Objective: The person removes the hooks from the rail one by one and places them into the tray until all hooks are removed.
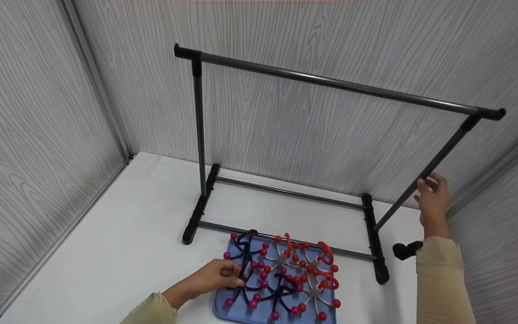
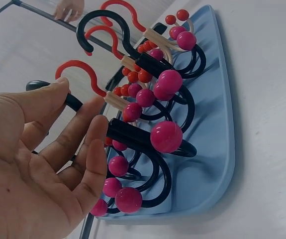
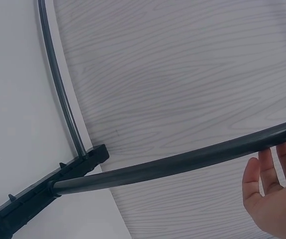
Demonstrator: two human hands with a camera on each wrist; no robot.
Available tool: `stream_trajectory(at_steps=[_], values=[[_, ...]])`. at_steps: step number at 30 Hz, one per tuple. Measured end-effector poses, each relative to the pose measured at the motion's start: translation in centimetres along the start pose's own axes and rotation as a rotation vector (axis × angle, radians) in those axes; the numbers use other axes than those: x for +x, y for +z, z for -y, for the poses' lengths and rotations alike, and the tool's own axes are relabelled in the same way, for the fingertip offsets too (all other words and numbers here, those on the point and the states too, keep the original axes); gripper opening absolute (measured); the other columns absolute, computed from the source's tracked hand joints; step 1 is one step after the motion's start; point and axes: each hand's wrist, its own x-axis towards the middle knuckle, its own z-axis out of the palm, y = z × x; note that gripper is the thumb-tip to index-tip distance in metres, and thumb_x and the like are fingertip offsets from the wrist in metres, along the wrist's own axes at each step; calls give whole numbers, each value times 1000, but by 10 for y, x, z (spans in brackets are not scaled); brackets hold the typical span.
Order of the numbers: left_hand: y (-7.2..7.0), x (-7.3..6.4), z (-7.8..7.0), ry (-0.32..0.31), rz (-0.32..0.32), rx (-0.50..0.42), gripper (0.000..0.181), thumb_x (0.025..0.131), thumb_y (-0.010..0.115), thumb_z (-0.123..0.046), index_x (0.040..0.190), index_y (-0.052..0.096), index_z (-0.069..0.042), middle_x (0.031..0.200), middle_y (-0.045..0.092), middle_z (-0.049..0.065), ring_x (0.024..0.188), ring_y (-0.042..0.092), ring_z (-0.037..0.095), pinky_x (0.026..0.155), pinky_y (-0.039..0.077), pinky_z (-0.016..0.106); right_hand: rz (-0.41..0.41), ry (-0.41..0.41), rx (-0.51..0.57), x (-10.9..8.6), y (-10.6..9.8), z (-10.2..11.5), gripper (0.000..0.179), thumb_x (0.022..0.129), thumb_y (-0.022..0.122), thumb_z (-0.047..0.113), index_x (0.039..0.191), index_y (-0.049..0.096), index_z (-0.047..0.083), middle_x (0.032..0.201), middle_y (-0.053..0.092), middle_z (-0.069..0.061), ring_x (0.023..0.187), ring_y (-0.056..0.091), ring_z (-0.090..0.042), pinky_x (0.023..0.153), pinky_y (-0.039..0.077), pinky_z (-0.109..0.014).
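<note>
My left hand (image 1: 214, 276) pinches the hooked end of a black head massager (image 2: 138, 134) with pink ball tips, between thumb and fingers. It stands at the left side of a blue tray (image 2: 220, 124). Beside it in the tray are other black massagers with pink balls and several with red hooks (image 1: 328, 254), pale legs and red balls. Farther right, my right hand (image 1: 434, 202) holds the right upright (image 3: 182, 165) of a dark garment rack, thumb on one side and fingers on the other. The ends of some fingers are hidden behind the hook and the upright.
The rack's top bar (image 1: 331, 82) runs across above the tray. Its lower front bar (image 1: 349, 253) passes just behind the tray's far edge. A black knob-like piece (image 1: 405, 250) is near the right sleeve. Grey wood-patterned panels (image 1: 259, 135) enclose the white table (image 1: 119, 234).
</note>
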Motion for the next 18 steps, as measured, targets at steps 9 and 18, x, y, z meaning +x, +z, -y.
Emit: stream_trajectory(at_steps=[9, 18], values=[[-5, 0, 0, -23, 5, 38, 36, 84, 68, -22, 110, 58, 0, 94, 68, 2, 87, 62, 9, 77, 50, 29, 87, 5, -45, -2, -10, -10, 45, 93, 53, 24, 133, 39, 7, 102, 47, 10, 90, 54, 3, 72, 45, -10], [-13, -6, 1, -27, -13, 38, 37, 86, 65, -25, 114, 58, -3, 102, 67, 6, 91, 64, 14, 76, 49, 34, 203, 27, -42, -13, -27, -32, 16, 97, 45, 22, 112, 48, 19, 90, 59, 15, 80, 60, 7, 70, 47, -12]])
